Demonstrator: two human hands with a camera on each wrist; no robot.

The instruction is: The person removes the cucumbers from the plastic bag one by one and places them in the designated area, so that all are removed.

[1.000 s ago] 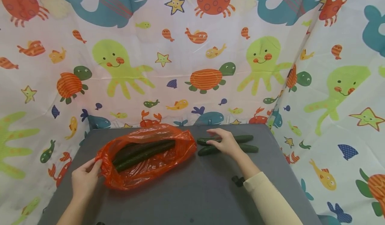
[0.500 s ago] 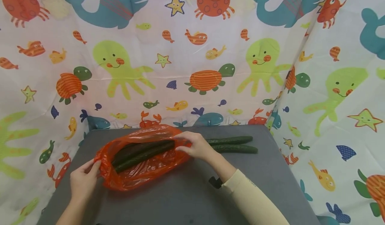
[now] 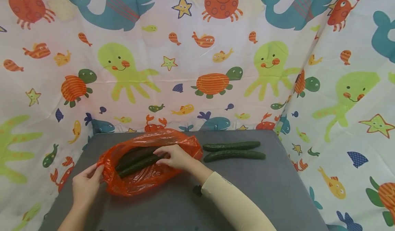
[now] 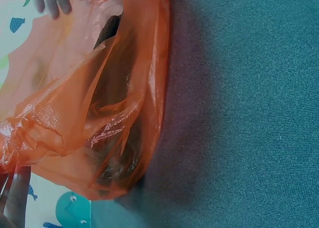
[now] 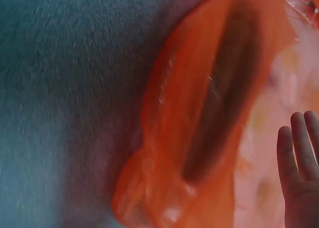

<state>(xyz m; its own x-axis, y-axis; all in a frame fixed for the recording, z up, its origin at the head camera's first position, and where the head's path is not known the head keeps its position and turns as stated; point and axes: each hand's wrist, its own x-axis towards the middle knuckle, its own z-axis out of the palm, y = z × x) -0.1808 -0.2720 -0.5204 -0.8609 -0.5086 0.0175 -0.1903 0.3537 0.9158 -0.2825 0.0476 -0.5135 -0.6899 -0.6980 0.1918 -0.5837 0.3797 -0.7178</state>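
A crinkled, see-through orange plastic bag (image 3: 145,185) lies on its side, its wide mouth turned up. Dark green cucumbers (image 3: 134,169) lie inside it, and one cucumber (image 5: 229,83) shows through the film in the right wrist view. My left hand (image 3: 85,186) pinches the gathered left end of the bag between thumb and fingers. Over the bag's mouth reaches my right hand (image 3: 179,158), close above the cucumbers' right ends. Its fingers (image 5: 302,153) are straight and apart in the right wrist view, with nothing in them.
Two loose cucumbers, a rear one (image 3: 231,146) and a front one (image 3: 234,154), lie side by side right of the bag. The grey tabletop (image 3: 172,214) ends at a fabric curtain (image 3: 185,59) with sea animals, which hangs behind and on both sides.
My right hand has moved left from above the loose cucumbers, past the bag's right end, to over its mouth. My left hand keeps its hold on the bag.
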